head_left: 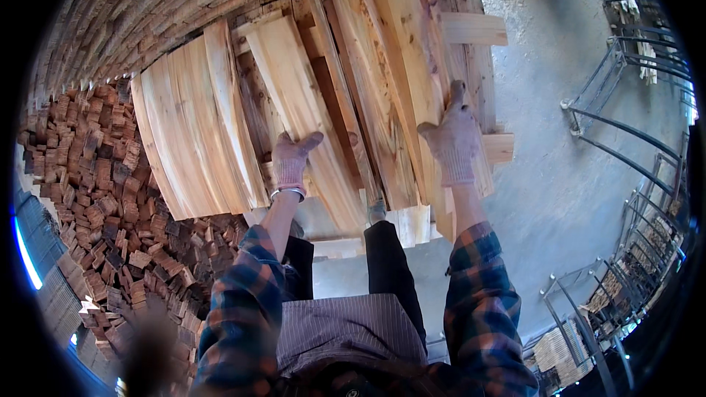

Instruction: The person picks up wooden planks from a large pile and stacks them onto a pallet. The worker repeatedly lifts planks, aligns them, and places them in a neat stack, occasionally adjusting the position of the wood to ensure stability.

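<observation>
Both hands wear pale knit work gloves. My left hand [290, 160] is closed on the left edge of a light wooden plank [298, 95], its thumb across the top face and the other fingers partly hidden. Closed along the right edge of another long plank [408, 29], my right hand [452, 143] has its thumb on the wood. Between them lie a narrow strip of wood [337, 81] and a wider plank with rough bark marks [368, 66], leaning unevenly over one another. Left of my left hand, several planks [187, 125] lie side by side.
A tall stack of boards [162, 7] rises at the far side. Short brown wood pieces [95, 169] are heaped at the left. Crosswise battens [474, 29] stick out under the planks. Black metal racks [625, 129] stand along the right on a grey concrete floor [544, 176].
</observation>
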